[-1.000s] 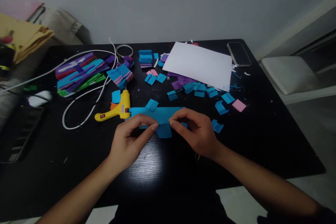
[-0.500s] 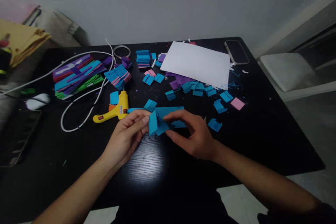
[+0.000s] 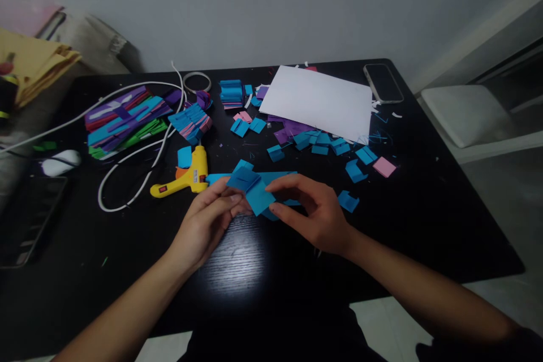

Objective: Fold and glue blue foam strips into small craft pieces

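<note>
Your left hand (image 3: 207, 219) and right hand (image 3: 319, 214) pinch 1 blue paper (image 3: 259, 197) between them, above the black table (image 3: 407, 243) — creased, its flaps seemingly not closed yet; creased blue pieces (image 3: 366, 155) beyond look further along.

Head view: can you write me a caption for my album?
Creased blue paper between the left hand and right hand, with the glue gun nearby on the table.
</note>
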The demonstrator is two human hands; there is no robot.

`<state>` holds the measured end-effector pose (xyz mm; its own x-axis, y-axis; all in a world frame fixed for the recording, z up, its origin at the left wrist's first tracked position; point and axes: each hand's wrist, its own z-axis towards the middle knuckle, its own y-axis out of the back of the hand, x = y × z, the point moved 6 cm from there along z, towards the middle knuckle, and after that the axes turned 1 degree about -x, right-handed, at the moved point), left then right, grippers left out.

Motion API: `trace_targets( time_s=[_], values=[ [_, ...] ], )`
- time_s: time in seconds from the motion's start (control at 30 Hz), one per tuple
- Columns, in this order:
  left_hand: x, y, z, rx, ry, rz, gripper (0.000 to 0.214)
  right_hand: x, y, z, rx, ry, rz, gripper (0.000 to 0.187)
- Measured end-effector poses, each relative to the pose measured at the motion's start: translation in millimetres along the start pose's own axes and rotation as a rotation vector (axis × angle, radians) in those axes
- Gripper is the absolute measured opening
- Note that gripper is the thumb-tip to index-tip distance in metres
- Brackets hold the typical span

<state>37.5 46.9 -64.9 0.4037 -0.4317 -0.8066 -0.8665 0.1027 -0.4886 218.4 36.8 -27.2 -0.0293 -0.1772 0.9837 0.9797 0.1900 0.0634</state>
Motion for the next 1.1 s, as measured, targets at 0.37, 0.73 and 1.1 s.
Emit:
trace_targets(
  time_s=[0.37, 0.73, 1.1],
  values=[
    [-6.2, 6.6, -1.4, -0.018, -0.176, 0.351, 0.009, -1.1, 1.1, 0.4, 0.000, 0.001, -0.040, 0.018],
    [-17.3, -2.2, -8.2, -0.068, -0.271, 0.446, 0.011, -12.3, -0.8, 1.1, -0.047, -0.113, 0.012, 0.014],
    [-17.9, -11.3, -13.2, -0.003, -0.420, 0.622, 0.025, -16.9, 0.7, 0.3, -0.094, -0.144, 0.065, 0.017]
  ],
)
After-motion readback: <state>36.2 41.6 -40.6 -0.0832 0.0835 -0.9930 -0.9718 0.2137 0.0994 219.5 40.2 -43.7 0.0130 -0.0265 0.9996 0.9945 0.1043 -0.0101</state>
